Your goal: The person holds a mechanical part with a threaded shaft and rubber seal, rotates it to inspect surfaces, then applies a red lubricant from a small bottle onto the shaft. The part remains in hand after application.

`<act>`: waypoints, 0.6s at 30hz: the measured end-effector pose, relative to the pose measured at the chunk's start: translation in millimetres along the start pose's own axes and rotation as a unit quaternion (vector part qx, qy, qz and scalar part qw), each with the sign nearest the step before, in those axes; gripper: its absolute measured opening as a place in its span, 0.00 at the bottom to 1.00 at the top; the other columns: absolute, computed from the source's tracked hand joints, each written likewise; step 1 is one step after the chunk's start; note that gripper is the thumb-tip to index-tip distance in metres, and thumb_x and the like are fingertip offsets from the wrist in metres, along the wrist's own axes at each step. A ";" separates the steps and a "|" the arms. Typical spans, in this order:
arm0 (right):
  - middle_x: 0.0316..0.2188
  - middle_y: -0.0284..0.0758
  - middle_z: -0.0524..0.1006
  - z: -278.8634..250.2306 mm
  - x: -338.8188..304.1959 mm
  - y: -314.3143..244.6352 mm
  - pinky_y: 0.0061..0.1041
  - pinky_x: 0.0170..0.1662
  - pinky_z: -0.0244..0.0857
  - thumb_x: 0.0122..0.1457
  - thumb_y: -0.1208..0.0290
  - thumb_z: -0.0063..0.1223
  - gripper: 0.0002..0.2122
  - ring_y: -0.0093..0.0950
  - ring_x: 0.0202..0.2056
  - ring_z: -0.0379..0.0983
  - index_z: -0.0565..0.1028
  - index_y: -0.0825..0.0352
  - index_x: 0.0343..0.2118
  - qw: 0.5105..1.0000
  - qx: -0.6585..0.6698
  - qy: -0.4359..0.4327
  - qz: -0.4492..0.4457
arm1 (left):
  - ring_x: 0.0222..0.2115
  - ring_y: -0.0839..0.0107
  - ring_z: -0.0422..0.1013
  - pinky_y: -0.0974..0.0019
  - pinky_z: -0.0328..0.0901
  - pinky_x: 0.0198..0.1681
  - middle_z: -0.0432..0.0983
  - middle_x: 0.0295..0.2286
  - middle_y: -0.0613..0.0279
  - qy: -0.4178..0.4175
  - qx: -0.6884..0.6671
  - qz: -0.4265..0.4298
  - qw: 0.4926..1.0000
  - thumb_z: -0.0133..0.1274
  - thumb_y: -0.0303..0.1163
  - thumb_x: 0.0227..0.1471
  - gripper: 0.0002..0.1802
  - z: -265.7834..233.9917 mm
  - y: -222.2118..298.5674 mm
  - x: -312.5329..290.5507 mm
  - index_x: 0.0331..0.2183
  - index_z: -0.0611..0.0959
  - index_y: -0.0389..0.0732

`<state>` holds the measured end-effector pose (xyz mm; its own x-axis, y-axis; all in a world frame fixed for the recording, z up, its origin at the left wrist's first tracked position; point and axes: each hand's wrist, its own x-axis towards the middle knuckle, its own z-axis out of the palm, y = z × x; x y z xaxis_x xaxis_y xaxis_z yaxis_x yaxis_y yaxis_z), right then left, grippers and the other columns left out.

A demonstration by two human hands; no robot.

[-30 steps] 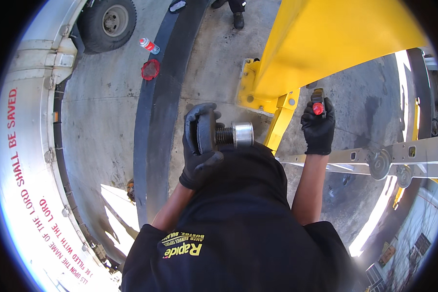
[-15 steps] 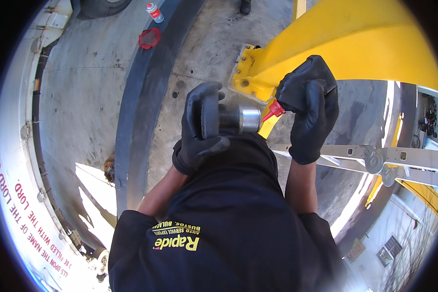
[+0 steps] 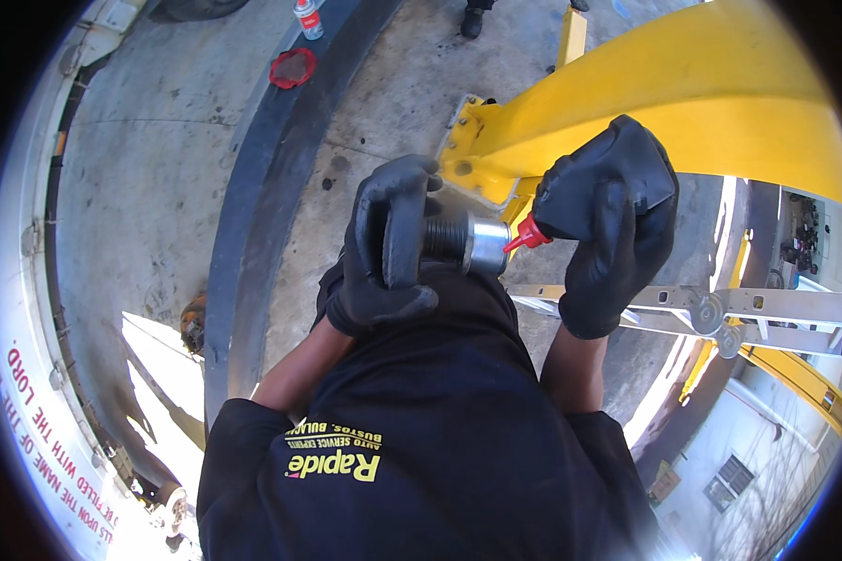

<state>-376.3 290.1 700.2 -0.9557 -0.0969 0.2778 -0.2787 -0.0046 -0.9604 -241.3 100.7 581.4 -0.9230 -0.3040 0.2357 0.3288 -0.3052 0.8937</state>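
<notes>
My black-gloved left hand (image 3: 382, 248) is closed around the wide black end of a cylindrical part (image 3: 488, 246). Its ribbed black neck leads to a shiny metal sleeve that points right; its kind is not clear. In my gloved right hand (image 3: 617, 248), a black squeeze bottle (image 3: 597, 194) is gripped and tilted down to the left. Its red nozzle (image 3: 529, 234) has its tip at the open right end of the metal sleeve. Whether the tip touches the metal, and whether anything flows out, cannot be seen. Both hands are in front of my torso.
A yellow steel structure (image 3: 645, 122) with a bolted base stands ahead and right. An aluminium ladder (image 3: 776, 304) is beyond my right hand. On a dark raised strip (image 3: 243, 224) sit a spray can (image 3: 308, 19) and a red-rimmed round item (image 3: 293, 68). A white vehicle (image 3: 19, 309) lines the left.
The bottle has come to a flatter tilt, and its red nozzle tip now overlaps the metal sleeve's end. My left hand keeps its grip. The whole view has shifted slightly.
</notes>
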 end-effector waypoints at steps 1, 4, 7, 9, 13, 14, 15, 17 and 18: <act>0.58 0.42 0.78 2.6 -0.3 -2.3 0.35 0.66 0.66 0.61 0.76 0.64 0.28 0.32 0.59 0.75 0.71 0.76 0.64 1.000 -0.003 -0.005 -0.008 | 0.66 0.57 0.67 0.52 0.67 0.65 0.63 0.68 0.50 -0.002 0.004 0.004 1.000 0.80 0.44 0.34 0.64 -1.9 1.0 0.0 0.70 0.67 0.40; 0.59 0.41 0.77 10.0 -1.1 -8.2 0.35 0.67 0.65 0.60 0.76 0.65 0.30 0.32 0.60 0.74 0.71 0.76 0.65 0.998 -0.026 -0.024 -0.047 | 0.66 0.56 0.67 0.51 0.67 0.65 0.63 0.67 0.49 -0.002 0.012 -0.007 1.000 0.80 0.45 0.34 0.63 -5.0 5.6 -3.3 0.70 0.68 0.41; 0.60 0.42 0.76 14.7 -2.1 -11.2 0.35 0.68 0.64 0.59 0.75 0.66 0.31 0.32 0.62 0.73 0.70 0.76 0.66 0.999 -0.009 -0.032 -0.037 | 0.65 0.55 0.67 0.51 0.67 0.65 0.64 0.67 0.48 0.002 0.012 -0.036 0.999 0.79 0.45 0.32 0.63 -6.6 12.4 -5.8 0.69 0.69 0.41; 0.59 0.42 0.77 16.5 -2.4 -12.6 0.35 0.68 0.65 0.59 0.74 0.67 0.32 0.33 0.62 0.73 0.69 0.76 0.66 0.998 -0.018 -0.028 -0.044 | 0.65 0.54 0.67 0.51 0.67 0.64 0.64 0.67 0.47 -0.004 0.015 -0.023 1.000 0.79 0.44 0.31 0.63 -7.8 17.3 -2.7 0.68 0.70 0.42; 0.60 0.42 0.76 17.8 -3.5 -24.2 0.36 0.66 0.69 0.57 0.71 0.70 0.35 0.35 0.61 0.75 0.69 0.75 0.67 0.995 -0.061 -0.042 -0.068 | 0.65 0.53 0.68 0.51 0.67 0.64 0.64 0.66 0.47 0.002 0.011 -0.011 1.000 0.78 0.44 0.30 0.62 -7.2 18.6 -1.7 0.67 0.71 0.42; 0.60 0.42 0.76 15.7 -4.0 -24.7 0.36 0.65 0.70 0.57 0.70 0.70 0.35 0.35 0.61 0.75 0.69 0.74 0.67 0.990 -0.084 -0.053 -0.102 | 0.65 0.53 0.68 0.51 0.67 0.64 0.64 0.66 0.47 0.001 0.008 -0.001 1.000 0.78 0.44 0.30 0.62 -7.4 17.3 0.1 0.67 0.71 0.42; 0.61 0.43 0.76 12.0 -3.9 -24.3 0.36 0.64 0.72 0.57 0.69 0.71 0.36 0.36 0.60 0.76 0.69 0.74 0.67 0.983 -0.108 -0.064 -0.136 | 0.65 0.53 0.68 0.51 0.66 0.64 0.64 0.66 0.46 0.001 0.006 0.000 1.000 0.78 0.44 0.30 0.62 -7.6 16.2 0.3 0.67 0.71 0.42; 0.61 0.44 0.76 9.8 -3.9 -26.3 0.36 0.63 0.73 0.57 0.68 0.72 0.36 0.37 0.60 0.76 0.69 0.74 0.67 0.970 -0.138 -0.083 -0.181 | 0.65 0.53 0.67 0.51 0.66 0.64 0.64 0.66 0.46 0.004 0.002 -0.005 1.000 0.78 0.44 0.30 0.62 -8.7 14.1 -0.8 0.67 0.71 0.42; 0.61 0.44 0.76 10.0 -3.4 -28.8 0.36 0.63 0.73 0.57 0.68 0.72 0.36 0.37 0.60 0.76 0.69 0.74 0.67 0.966 -0.145 -0.091 -0.193 | 0.65 0.53 0.67 0.51 0.66 0.65 0.64 0.66 0.46 0.002 0.002 0.000 1.000 0.78 0.44 0.30 0.62 -9.1 13.3 -0.4 0.67 0.71 0.42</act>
<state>-364.1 280.6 726.7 -0.7503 -0.3163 0.5805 -0.6511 0.2014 -0.7318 -234.7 88.5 589.7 -0.9223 -0.3078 0.2337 0.3274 -0.3011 0.8956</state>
